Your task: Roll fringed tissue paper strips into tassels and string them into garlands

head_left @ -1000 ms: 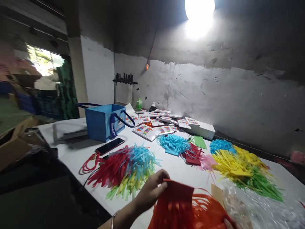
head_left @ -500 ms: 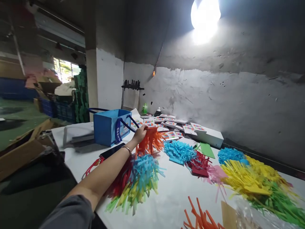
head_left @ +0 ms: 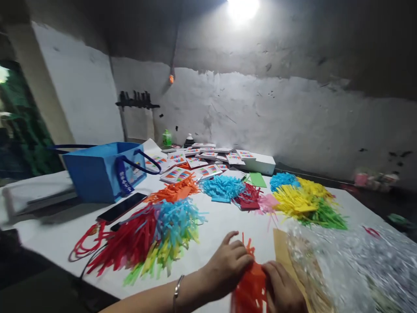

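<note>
At the near edge of the white table, both hands are on a folded orange fringed paper bundle [head_left: 251, 284], whose strips poke out at its far end. My left hand [head_left: 224, 269], with a silver bracelet on the wrist, grips its left side, one finger lifted. Curled over the right side is my right hand [head_left: 284, 289], partly cut off by the frame's bottom. To the left lie other fringed bundles: an orange one [head_left: 176, 189], a red one [head_left: 133, 237] and a light blue one [head_left: 177, 217], with yellow-green strips beneath.
A blue gift bag [head_left: 97, 174] and a black phone [head_left: 122, 208] sit at left. Printed white packs [head_left: 202, 158] are piled by the wall. Blue, red, pink, yellow [head_left: 295, 200] and green bundles lie farther back; crumpled clear plastic [head_left: 352, 261] covers the right.
My left hand has let go of an orange bundle at the left pile and moved back toward me. My right hand has come into view. The view has turned right.
</note>
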`<state>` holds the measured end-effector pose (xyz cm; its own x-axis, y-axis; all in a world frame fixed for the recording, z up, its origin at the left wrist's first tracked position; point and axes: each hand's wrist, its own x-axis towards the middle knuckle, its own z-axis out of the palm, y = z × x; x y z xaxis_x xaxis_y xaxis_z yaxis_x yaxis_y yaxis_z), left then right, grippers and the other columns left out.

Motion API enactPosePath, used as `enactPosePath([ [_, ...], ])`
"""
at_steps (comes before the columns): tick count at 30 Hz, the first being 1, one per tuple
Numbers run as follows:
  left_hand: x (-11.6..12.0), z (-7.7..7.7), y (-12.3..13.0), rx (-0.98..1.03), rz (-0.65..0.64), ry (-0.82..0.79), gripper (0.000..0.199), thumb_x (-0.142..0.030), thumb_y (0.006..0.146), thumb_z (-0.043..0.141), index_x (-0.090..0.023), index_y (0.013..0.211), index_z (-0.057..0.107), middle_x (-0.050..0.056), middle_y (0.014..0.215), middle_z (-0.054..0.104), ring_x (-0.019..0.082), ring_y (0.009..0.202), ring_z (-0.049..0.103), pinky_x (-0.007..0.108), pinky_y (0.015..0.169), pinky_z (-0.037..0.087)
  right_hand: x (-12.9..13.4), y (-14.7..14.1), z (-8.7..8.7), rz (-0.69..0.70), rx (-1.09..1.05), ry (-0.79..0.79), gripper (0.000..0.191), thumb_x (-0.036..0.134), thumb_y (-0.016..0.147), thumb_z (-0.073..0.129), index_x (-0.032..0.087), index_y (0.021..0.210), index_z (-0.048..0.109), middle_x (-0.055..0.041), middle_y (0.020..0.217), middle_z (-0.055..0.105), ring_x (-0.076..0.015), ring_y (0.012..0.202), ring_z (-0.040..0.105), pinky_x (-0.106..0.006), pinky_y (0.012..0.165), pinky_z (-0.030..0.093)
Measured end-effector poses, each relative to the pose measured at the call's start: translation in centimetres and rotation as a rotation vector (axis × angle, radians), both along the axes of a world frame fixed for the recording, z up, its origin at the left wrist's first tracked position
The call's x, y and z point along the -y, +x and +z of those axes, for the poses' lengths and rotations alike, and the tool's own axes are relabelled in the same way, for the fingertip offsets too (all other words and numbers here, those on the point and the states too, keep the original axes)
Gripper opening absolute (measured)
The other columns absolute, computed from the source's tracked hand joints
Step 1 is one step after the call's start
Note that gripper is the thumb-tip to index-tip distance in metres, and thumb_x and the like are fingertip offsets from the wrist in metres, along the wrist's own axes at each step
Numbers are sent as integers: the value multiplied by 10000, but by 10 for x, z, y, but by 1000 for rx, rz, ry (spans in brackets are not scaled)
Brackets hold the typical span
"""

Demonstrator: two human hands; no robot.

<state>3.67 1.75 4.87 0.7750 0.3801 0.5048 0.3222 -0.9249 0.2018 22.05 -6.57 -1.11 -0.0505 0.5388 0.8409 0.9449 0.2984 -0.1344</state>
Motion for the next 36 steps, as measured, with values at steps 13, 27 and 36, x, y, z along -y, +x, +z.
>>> enactPosePath([
  [13,1,43,-21,249,-73,-972,469,-607,787,720,-187,994,740,112,1108,695,286,1059,592,380,967,468,33,1,32,99,141,140,501,21,901,463,192,1363,556,-73,929,734,-201,893,709,-485,1021,408],
  [27,50,-13,18,322,-353,-2131,477,-578,714,733,-117,833,707,61,741,677,160,682,637,248,647,492,24,33,17,1,127,125,374,28,928,382,161,1179,626,-69,919,705,-189,890,675,-474,988,429],
  [36,21,-2,16,274,-401,-2065,500,-192,629,798,-143,1091,614,-15,628,651,75,421,531,176,463,417,74,96,59,-276,433,205,372,85,947,482,101,1293,620,-160,1154,712,-263,1107,661,-474,1068,424],
])
